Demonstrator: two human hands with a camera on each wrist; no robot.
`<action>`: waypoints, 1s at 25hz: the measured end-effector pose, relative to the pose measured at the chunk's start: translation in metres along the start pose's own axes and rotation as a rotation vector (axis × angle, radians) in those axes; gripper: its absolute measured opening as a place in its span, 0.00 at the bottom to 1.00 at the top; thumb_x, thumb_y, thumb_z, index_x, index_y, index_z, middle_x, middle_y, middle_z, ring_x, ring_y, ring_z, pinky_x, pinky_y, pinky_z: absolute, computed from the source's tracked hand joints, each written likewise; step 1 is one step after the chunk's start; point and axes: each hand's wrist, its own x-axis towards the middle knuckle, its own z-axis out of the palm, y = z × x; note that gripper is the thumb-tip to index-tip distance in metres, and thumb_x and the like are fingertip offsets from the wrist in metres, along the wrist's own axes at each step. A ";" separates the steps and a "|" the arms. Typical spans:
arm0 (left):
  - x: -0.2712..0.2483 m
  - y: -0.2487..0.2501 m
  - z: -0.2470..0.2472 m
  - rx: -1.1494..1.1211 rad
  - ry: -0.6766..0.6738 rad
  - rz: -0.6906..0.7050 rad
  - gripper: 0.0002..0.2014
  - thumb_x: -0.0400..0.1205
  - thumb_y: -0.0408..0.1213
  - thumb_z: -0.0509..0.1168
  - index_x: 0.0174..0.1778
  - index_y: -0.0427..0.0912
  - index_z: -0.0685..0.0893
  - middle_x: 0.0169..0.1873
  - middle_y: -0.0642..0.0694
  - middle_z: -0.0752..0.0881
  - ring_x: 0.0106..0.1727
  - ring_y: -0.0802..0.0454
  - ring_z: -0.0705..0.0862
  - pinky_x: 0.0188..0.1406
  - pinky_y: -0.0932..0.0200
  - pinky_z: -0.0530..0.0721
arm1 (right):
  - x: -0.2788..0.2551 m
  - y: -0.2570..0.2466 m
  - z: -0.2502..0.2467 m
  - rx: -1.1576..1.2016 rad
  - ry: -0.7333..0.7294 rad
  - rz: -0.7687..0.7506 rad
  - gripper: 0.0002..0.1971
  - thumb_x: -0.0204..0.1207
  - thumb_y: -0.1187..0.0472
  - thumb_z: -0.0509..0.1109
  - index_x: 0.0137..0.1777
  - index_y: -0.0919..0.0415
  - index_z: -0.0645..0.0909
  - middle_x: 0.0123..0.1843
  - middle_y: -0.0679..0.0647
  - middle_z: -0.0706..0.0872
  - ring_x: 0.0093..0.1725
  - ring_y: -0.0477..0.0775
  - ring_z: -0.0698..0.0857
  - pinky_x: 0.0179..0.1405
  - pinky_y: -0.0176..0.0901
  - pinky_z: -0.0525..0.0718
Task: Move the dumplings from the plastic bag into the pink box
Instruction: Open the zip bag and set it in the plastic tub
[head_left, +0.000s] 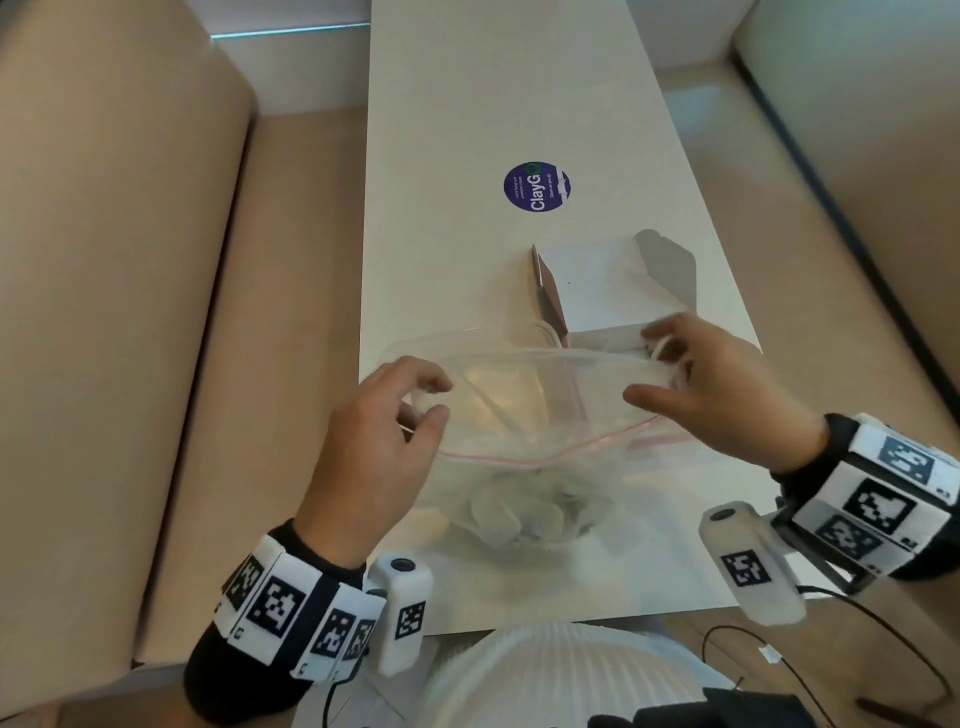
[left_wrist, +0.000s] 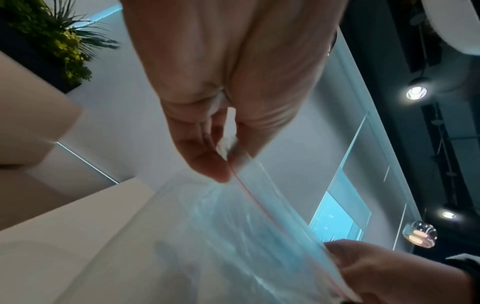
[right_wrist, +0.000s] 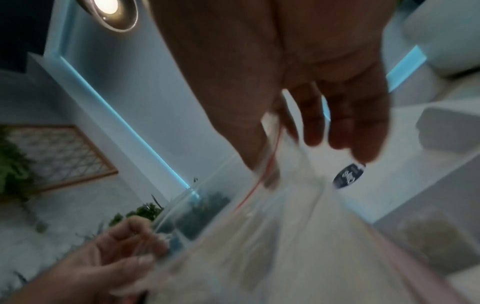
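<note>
A clear plastic zip bag (head_left: 524, 415) with a red seal line is held up over the white table, its mouth spread wide. Several pale dumplings (head_left: 511, 512) lie bunched in its bottom. My left hand (head_left: 415, 410) pinches the bag's left rim between thumb and fingers (left_wrist: 207, 164). My right hand (head_left: 660, 369) pinches the right rim (right_wrist: 270, 160). The pink box (head_left: 597, 296) stands open behind the bag, its flaps raised, white inside, partly hidden by the bag and my right hand.
A round purple sticker (head_left: 536, 186) lies on the white table (head_left: 467, 156) beyond the box. Beige upholstered seats (head_left: 130, 260) flank the table on both sides. Black cables (head_left: 779, 665) trail near my right wrist.
</note>
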 end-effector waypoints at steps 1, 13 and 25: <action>-0.002 -0.007 -0.002 0.001 0.028 -0.025 0.18 0.77 0.29 0.70 0.42 0.61 0.76 0.41 0.53 0.81 0.30 0.52 0.84 0.37 0.61 0.83 | -0.003 0.000 0.000 -0.108 -0.090 0.039 0.17 0.68 0.53 0.76 0.53 0.57 0.79 0.40 0.49 0.82 0.44 0.54 0.82 0.43 0.43 0.79; -0.013 -0.049 -0.006 -1.243 -0.100 -0.609 0.11 0.72 0.35 0.66 0.45 0.32 0.85 0.41 0.38 0.91 0.46 0.48 0.91 0.43 0.59 0.89 | -0.030 0.026 0.052 1.626 -0.304 0.323 0.27 0.50 0.60 0.86 0.50 0.67 0.86 0.48 0.60 0.91 0.49 0.53 0.90 0.46 0.42 0.89; -0.011 -0.045 0.047 -1.072 -0.175 -0.771 0.14 0.64 0.50 0.80 0.29 0.45 0.86 0.23 0.50 0.71 0.17 0.57 0.70 0.25 0.61 0.83 | -0.005 0.025 0.073 1.670 -0.590 0.442 0.16 0.78 0.55 0.54 0.50 0.63 0.81 0.22 0.50 0.70 0.22 0.48 0.70 0.31 0.38 0.76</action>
